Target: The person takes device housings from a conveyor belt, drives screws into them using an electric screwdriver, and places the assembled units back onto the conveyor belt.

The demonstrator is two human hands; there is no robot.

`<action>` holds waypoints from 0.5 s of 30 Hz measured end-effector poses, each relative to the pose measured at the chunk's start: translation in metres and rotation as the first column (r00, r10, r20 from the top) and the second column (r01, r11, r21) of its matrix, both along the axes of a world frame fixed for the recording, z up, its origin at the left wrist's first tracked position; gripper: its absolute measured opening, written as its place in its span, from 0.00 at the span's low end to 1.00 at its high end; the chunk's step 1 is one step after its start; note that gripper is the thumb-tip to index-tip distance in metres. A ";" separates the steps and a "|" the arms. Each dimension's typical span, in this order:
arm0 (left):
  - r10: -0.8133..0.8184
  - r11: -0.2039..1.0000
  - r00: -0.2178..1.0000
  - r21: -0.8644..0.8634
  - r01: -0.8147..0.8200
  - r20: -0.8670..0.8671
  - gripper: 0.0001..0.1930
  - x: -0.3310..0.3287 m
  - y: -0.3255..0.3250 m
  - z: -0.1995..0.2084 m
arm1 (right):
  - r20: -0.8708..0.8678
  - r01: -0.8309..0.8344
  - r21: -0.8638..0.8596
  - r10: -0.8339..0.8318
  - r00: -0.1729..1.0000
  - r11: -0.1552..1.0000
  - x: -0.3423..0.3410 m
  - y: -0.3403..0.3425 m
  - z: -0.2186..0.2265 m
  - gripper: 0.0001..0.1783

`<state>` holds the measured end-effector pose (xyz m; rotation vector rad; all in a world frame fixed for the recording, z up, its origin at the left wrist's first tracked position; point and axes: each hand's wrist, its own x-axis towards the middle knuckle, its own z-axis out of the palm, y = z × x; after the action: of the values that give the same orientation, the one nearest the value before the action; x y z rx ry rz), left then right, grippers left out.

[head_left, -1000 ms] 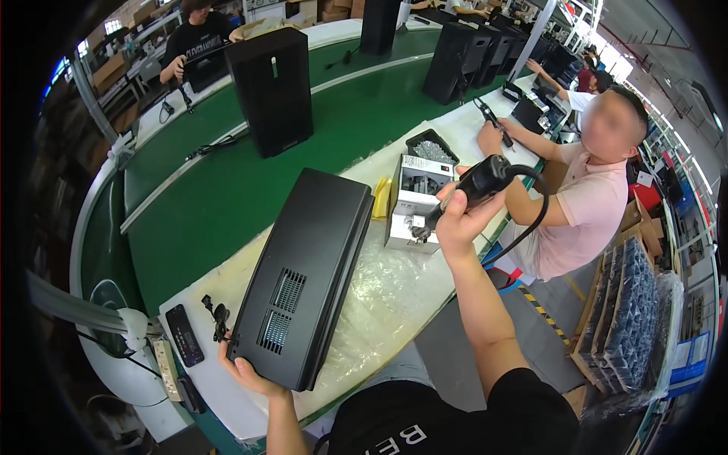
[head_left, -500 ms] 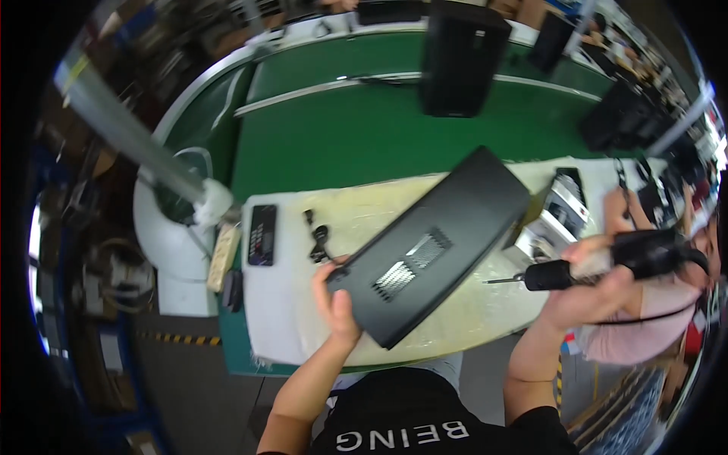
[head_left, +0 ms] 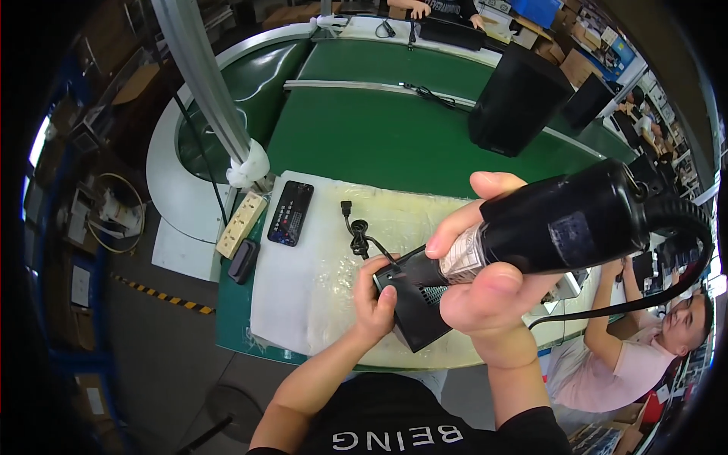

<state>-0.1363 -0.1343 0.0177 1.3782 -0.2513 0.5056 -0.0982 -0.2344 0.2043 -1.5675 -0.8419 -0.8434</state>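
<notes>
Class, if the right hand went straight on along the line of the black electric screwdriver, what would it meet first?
Most likely the left end of the black casing, beside the left hand gripping it. The screwdriver seems to end at or just above that surface; one view leaves depth unclear.

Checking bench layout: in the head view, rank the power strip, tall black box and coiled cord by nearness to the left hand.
From the left hand:
1. Coiled cord: just ahead.
2. Power strip: out to the left.
3. Tall black box: ahead and right, on the green surface.
</notes>
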 end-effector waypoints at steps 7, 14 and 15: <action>-0.009 0.999 0.999 -0.035 0.007 -0.053 0.21 0.000 0.000 -0.007 | -0.017 -0.084 -0.094 0.083 0.996 0.992 0.012 0.013 -0.018 0.39; 0.019 1.000 1.000 0.013 -0.019 -0.016 0.21 0.002 0.003 -0.011 | -0.046 -0.184 0.037 0.186 0.982 0.982 0.015 0.025 -0.026 0.39; 0.002 1.000 1.000 0.004 -0.002 -0.015 0.21 0.002 0.001 -0.012 | -0.044 -0.172 0.035 0.173 0.984 0.985 0.014 0.027 -0.026 0.39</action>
<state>-0.1348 -0.1329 0.0060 1.3858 -0.2389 0.4964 -0.0841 -0.2070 0.1784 -1.4583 -0.9122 -0.6894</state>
